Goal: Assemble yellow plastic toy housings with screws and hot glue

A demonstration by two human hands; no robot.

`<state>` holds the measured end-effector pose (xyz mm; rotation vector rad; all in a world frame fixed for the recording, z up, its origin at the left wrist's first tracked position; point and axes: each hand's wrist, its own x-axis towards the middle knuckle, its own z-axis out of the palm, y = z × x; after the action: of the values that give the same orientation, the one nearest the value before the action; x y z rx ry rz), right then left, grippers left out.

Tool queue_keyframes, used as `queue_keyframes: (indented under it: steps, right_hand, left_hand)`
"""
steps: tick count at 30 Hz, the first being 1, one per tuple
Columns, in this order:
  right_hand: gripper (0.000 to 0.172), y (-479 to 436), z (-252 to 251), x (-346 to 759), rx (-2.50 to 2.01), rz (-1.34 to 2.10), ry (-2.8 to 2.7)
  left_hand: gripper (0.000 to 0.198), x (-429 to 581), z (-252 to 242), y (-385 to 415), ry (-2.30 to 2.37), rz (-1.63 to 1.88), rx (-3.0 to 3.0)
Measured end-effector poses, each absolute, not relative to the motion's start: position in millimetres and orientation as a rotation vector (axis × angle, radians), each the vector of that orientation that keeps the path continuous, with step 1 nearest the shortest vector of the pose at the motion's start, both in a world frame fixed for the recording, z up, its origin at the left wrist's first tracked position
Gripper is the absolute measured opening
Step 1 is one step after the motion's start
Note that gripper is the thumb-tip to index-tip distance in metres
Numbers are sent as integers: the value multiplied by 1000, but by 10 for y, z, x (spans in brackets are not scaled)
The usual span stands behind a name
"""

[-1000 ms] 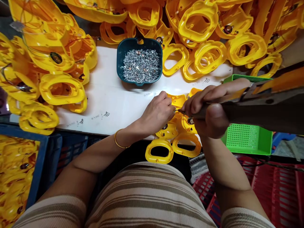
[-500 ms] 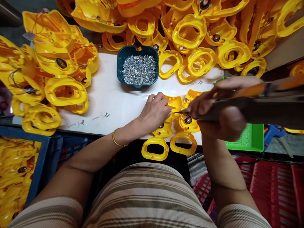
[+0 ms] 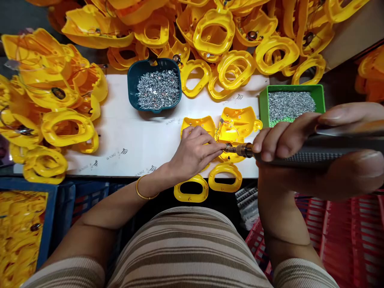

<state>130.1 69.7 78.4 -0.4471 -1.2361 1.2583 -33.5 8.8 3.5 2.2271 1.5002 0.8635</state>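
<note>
My left hand is pinched at the tip of a screwdriver, holding something too small to name against its bit. My right hand grips that dark powered screwdriver, which points left at table height. Under both hands lie two yellow plastic shells with handle loops hanging over the near table edge. Thin wires and a small round part show inside the right shell.
A dark teal tray of silver screws stands at the back of the white table. A green tray of screws sits to the right. Heaps of yellow shells crowd the left and far sides. Blue and red crates flank my lap.
The view has shifted, so the green tray now shows its screws. My right hand with the screwdriver has drawn nearer the camera, and my left hand stays pinched at its tip.
</note>
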Motion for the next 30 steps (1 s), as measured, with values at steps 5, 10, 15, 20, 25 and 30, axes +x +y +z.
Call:
queue_keyframes:
  steps: [5, 10, 15, 20, 25, 30]
  right_hand:
    - [22, 555, 899, 1441, -678, 1345, -1234]
    - [21, 526, 943, 1550, -699, 1309, -1257]
    - [18, 489, 923, 1554, -741, 1327, -1261]
    - [18, 462, 868, 1541, -718, 1319, -1242]
    - [19, 456, 844, 1548, -733, 1327, -1243]
    - [21, 447, 855, 1536, -707, 1383, -1268]
  left_hand:
    - [23, -319, 50, 101, 1427, 892, 2374]
    - [33, -224, 26, 126, 1413, 775, 2395]
    - [36, -146, 19, 144, 1420, 819, 2364]
    - [35, -139, 0, 143, 1418, 859, 2383]
    - [35, -128, -55, 143, 1419, 920, 2381]
    - [34, -113, -84, 147, 1404, 982, 2411]
